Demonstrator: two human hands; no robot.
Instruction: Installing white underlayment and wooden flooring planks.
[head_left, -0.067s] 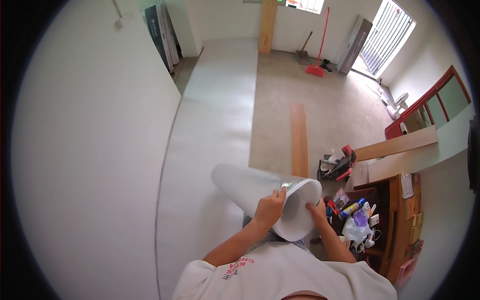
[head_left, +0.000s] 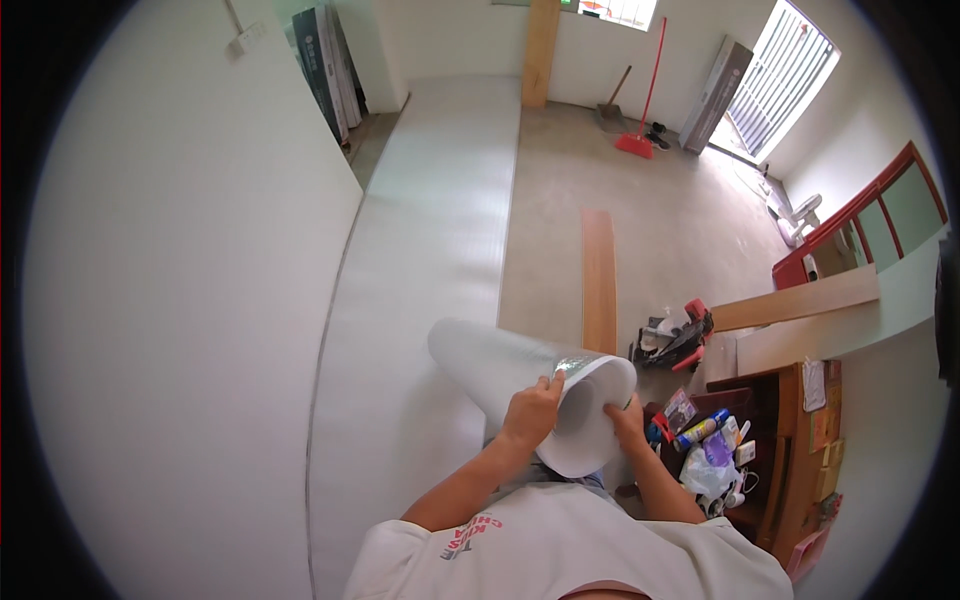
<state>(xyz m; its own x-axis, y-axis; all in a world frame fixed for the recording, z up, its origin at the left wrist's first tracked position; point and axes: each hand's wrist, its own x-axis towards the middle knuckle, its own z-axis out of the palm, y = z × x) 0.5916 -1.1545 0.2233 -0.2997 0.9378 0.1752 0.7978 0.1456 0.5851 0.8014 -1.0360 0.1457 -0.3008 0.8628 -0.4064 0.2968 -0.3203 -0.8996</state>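
Observation:
A thick roll of white foam sheet [head_left: 500, 362] lies slantwise in front of my body, its hollow open end turned toward me on the right. My left hand [head_left: 531, 410] presses on the near side of that end, fingertips by a shiny strip of clear tape [head_left: 576, 364]. At the right side of the opening, my right hand [head_left: 627, 422] grips the rim, with the thumb reaching inside. Under and beyond the roll, a long strip of the same white sheet [head_left: 420, 210] covers the floor along the left wall.
A wooden plank [head_left: 599, 270] lies on the bare concrete. Right of it sit a black and red tool bag [head_left: 672, 335] and a cluttered wooden cabinet [head_left: 785, 440]. A red broom [head_left: 634, 146], a dustpan [head_left: 610, 115] and a long carton [head_left: 716, 95] stand at the far wall.
The open end of the roll has shifted slightly left, and both hands have moved with it. Their hold looks the same.

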